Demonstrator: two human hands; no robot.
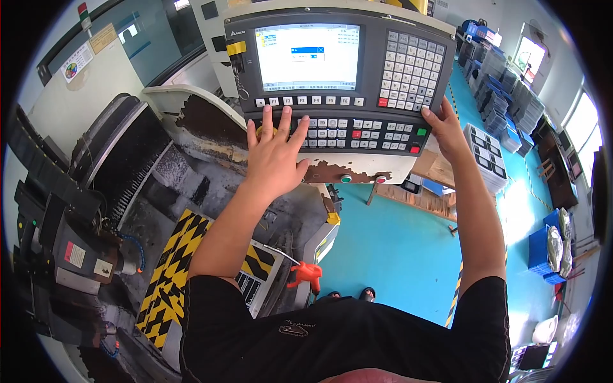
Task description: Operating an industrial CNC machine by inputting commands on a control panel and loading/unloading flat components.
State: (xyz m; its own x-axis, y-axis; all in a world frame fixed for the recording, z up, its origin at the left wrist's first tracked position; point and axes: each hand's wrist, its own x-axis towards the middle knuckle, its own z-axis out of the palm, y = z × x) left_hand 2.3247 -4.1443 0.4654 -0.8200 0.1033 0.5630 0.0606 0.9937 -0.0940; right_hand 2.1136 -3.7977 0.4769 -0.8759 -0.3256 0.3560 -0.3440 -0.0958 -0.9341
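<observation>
The grey machine control panel with a lit screen and rows of pale keys (338,76) sits in the upper centre of the frame, tilted back so its face meets the operator's downward view. Its long axis runs left to right, the screen to the left and the number pad to the right, with the lower key strip nearest the body.

The left hand (276,153) lies flat and spread over the left end of that strip, its grip fully open and closed on nothing, fingertips on or just above the keys beside a yellow knob (260,131). The right hand (445,127) cups the panel's lower right corner, fingers curled round the edge, apparently to steady it.

At lower left lies the worn machine bed with black-and-yellow hazard striping (167,274). An orange air gun (305,274) hangs at lower centre over the teal floor (389,249).
</observation>
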